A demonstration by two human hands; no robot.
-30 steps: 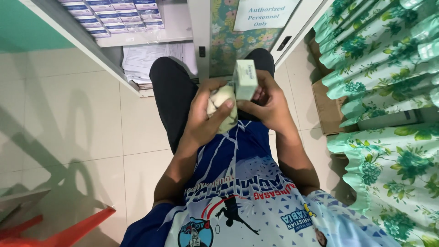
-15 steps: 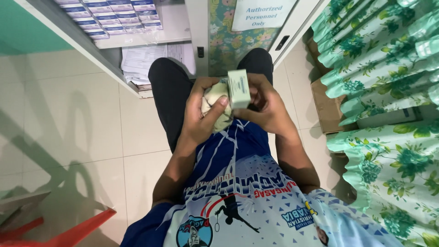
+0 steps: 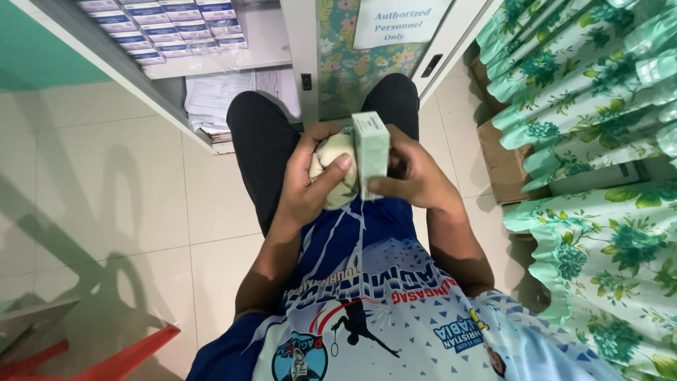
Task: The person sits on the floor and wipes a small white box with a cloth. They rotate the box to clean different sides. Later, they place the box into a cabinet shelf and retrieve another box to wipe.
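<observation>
Pale green box (image 3: 371, 152), cream cloth (image 3: 333, 169), green floral curtain (image 3: 592, 92), blue patterned shirt (image 3: 374, 296).

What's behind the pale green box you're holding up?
Behind the pale green box, the right hand grips it; the left hand presses a cream cloth beside it. The box hides the right fingers and part of the cloth.

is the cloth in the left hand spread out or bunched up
Bunched up: the cream cloth sits as a rounded wad in the left hand, pressed against the pale green box.

A pale green carton (image 3: 371, 152) in hand, blue-white boxes (image 3: 166, 32) stacked on the shelf, white sign (image 3: 398, 21) above.
</observation>
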